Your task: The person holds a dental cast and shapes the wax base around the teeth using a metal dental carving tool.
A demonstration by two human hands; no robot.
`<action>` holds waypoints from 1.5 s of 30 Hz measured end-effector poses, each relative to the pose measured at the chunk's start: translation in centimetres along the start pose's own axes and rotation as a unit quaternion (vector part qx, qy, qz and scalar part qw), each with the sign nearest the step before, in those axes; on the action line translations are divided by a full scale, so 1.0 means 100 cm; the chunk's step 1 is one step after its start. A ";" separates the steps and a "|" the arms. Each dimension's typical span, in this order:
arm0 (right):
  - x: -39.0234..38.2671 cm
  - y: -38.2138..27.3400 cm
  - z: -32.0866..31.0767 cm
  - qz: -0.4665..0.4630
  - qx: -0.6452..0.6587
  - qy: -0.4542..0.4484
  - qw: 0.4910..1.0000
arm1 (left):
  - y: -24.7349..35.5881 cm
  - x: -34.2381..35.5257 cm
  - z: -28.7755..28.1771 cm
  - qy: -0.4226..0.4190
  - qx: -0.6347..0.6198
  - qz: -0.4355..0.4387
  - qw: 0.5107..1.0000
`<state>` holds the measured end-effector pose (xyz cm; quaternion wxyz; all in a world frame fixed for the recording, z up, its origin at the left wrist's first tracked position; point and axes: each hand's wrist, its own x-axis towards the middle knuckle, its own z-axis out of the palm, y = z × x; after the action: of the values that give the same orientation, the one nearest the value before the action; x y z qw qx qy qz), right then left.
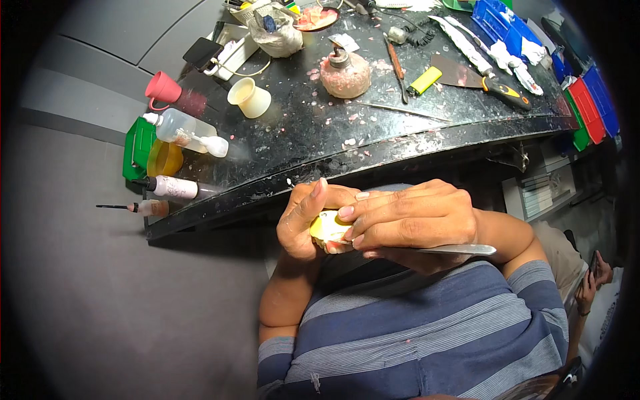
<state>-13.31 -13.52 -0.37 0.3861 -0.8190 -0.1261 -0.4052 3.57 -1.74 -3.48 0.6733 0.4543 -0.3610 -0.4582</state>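
The slim tool (460, 249) looks like smooth, shiny metal; the yellow-and-white piece (325, 229) is glossy. The black tabletop (287, 130) shines beneath rough specks. A squat jar (345, 79) has a rough, crusted wall. The lighter (425, 81) is smooth plastic, the striped shirt (400, 327) matt cloth.

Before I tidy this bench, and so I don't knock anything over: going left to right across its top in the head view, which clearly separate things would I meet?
Pink mug, white flared cup, pink-crusted round jar with a metal neck, brown-handled tool, yellow-green lighter, black-and-yellow scraper handle.
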 end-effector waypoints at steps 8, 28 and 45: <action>-0.004 0.000 0.000 -0.008 0.004 0.007 1.000 | -0.003 -0.001 -0.006 -0.023 -0.117 -0.045 0.992; 0.004 0.003 -0.018 0.043 -0.021 0.036 0.998 | -0.009 0.008 0.005 0.081 0.317 0.319 0.889; -0.003 0.004 -0.006 0.049 0.012 0.002 0.999 | -0.015 0.012 0.003 0.106 0.357 0.342 0.863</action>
<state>-13.63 -14.23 -0.58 0.4156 -0.8187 -0.0895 -0.3860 3.21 -3.22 -4.69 0.6135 0.5579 -0.5587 0.0122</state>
